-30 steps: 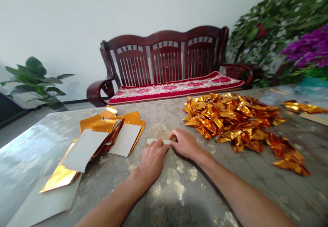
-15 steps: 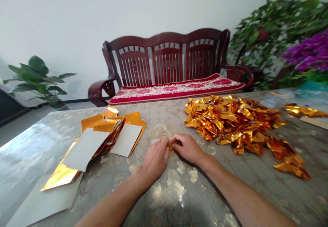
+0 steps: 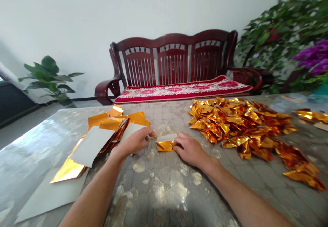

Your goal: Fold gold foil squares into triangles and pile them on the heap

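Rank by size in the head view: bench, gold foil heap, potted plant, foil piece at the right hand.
1. Dark red wooden bench
2. Crumpled gold foil heap
3. Green potted plant, farther away, so unsure against the heap
4. Foil piece

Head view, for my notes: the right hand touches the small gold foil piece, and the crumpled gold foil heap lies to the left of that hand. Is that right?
Not quite: the head view shows the crumpled gold foil heap to the right of the right hand, not the left. That hand does touch the small gold foil piece.
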Demonstrator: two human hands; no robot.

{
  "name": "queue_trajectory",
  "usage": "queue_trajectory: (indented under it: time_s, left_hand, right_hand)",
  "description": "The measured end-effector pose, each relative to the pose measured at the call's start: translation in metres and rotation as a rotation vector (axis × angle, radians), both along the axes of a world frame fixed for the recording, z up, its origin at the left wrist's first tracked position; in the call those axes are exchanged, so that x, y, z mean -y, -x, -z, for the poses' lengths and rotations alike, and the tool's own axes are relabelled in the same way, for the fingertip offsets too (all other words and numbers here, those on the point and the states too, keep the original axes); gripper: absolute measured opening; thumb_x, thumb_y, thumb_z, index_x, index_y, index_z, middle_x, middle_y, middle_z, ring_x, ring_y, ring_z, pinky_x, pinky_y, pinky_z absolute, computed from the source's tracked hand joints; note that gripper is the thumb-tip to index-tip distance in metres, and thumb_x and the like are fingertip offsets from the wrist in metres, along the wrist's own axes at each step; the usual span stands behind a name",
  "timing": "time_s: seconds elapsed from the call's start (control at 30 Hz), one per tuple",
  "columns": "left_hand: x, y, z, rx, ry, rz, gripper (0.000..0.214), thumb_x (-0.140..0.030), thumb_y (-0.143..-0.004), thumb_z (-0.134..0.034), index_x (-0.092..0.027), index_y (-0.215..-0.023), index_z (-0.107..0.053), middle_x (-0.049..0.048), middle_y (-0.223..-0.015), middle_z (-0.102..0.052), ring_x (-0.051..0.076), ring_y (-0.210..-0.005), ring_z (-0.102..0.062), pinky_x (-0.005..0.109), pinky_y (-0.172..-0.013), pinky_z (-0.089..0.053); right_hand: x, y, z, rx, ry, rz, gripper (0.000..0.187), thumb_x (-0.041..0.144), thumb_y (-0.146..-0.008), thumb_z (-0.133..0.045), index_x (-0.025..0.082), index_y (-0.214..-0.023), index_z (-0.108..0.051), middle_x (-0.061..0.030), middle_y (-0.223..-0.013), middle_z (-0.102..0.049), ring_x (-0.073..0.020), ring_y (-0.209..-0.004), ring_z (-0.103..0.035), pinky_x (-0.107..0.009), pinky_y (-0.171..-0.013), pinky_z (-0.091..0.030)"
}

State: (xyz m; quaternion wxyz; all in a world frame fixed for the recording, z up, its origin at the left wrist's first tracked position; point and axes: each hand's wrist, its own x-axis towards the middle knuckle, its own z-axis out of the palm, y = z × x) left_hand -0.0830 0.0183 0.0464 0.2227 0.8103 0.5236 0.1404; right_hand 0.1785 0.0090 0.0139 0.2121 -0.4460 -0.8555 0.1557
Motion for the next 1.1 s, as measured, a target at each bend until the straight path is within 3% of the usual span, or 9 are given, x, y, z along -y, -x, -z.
queue_trajectory:
  time_s: [0.13,0.33,0.57,0.67,0.87,1.1]
  left_hand:
    - [0.003,-0.012,0.007,0.055,0.017,0.060,0.037,-0.008,-0.070,-0.056,-0.023,-0.100,-0.068,0.0011,-0.101,-0.061,0.015,-0.087,-0.058,0.027,-0.084,-0.048]
    - [0.004,-0.023,0.013,0.120,-0.046,0.076,0.012,-0.020,-0.081,-0.064,-0.025,-0.088,-0.073,0.0010,-0.106,-0.060,0.016,-0.101,-0.058,0.026,-0.095,-0.044]
    - [0.003,-0.035,0.018,0.077,-0.080,-0.005,0.013,-0.028,-0.087,-0.060,-0.022,-0.081,-0.070,0.0009,-0.093,-0.063,0.016,-0.095,-0.060,0.025,-0.086,-0.045]
    - [0.003,-0.041,0.022,0.012,-0.119,-0.115,0.011,-0.030,-0.084,-0.063,-0.021,-0.087,-0.067,0.0010,-0.091,-0.062,0.017,-0.089,-0.060,0.026,-0.080,-0.045]
    - [0.000,-0.046,0.024,-0.098,-0.120,-0.261,0.042,-0.040,-0.077,-0.070,-0.022,-0.114,-0.060,0.0043,-0.106,-0.062,0.021,-0.097,-0.060,0.030,-0.081,-0.045]
    - [-0.003,-0.051,0.016,-0.152,-0.007,-0.278,0.036,-0.042,-0.073,-0.072,-0.022,-0.102,-0.064,0.0013,-0.088,-0.066,0.020,-0.083,-0.061,0.026,-0.066,-0.037]
  right_hand:
    - [-0.001,-0.001,0.000,-0.020,-0.092,-0.079,0.011,0.012,-0.086,-0.059,0.020,-0.081,-0.065,-0.0030,-0.092,-0.058,-0.0178,-0.094,-0.053,-0.028,-0.083,-0.041]
    - [-0.003,-0.001,0.000,0.019,-0.167,-0.133,0.013,0.011,-0.087,-0.058,0.019,-0.079,-0.063,-0.0040,-0.088,-0.058,-0.0191,-0.093,-0.051,-0.031,-0.085,-0.040]
    - [-0.006,-0.002,0.000,0.016,-0.130,-0.130,0.015,0.014,-0.090,-0.057,0.019,-0.078,-0.064,-0.0031,-0.084,-0.060,-0.0180,-0.087,-0.054,-0.029,-0.081,-0.041]
    - [-0.010,-0.002,0.000,-0.007,-0.090,-0.115,0.017,0.017,-0.094,-0.052,0.020,-0.088,-0.068,-0.0037,-0.087,-0.064,-0.0182,-0.088,-0.057,-0.029,-0.081,-0.043]
    - [-0.016,-0.001,0.007,-0.073,-0.049,-0.048,0.034,0.008,-0.088,-0.052,0.020,-0.118,-0.061,-0.0061,-0.109,-0.065,-0.0183,-0.100,-0.059,-0.030,-0.089,-0.044]
    - [-0.022,-0.004,0.010,-0.051,-0.076,0.015,0.057,0.013,-0.078,-0.061,0.020,-0.135,-0.051,-0.0088,-0.135,-0.056,-0.0241,-0.123,-0.048,-0.038,-0.107,-0.035]
